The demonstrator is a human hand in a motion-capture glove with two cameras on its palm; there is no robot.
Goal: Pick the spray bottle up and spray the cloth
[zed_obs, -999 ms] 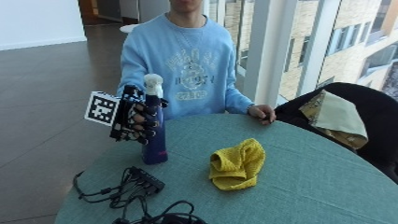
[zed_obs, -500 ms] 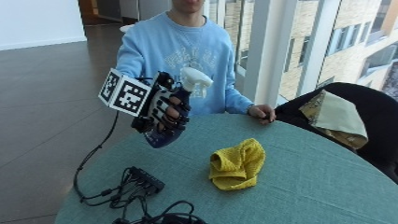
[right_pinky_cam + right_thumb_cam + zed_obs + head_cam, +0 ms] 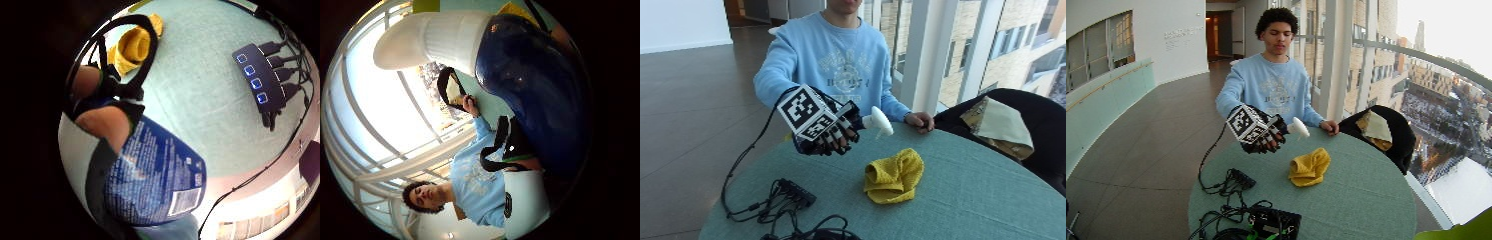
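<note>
The spray bottle, dark blue with a white spray head, is hanging tilted in the air above the table, nozzle aiming down toward the cloth. The yellow cloth is lying crumpled on the green tabletop, apart from the bottle.

The spray bottle has a glossy dark blue plastic body that catches bright highlights, and its white spray head is matt plastic with fine ribbing around the collar. A printed label wraps the body, smooth and slightly shiny. The right hand wears a matt black fabric glove with black straps. The yellow cloth looks soft and nubbly, like terry or waffle weave, crumpled in folds. The table is covered in a matt teal-green fabric with a fine, even weave. A small hub on it is dark matt plastic.
</note>
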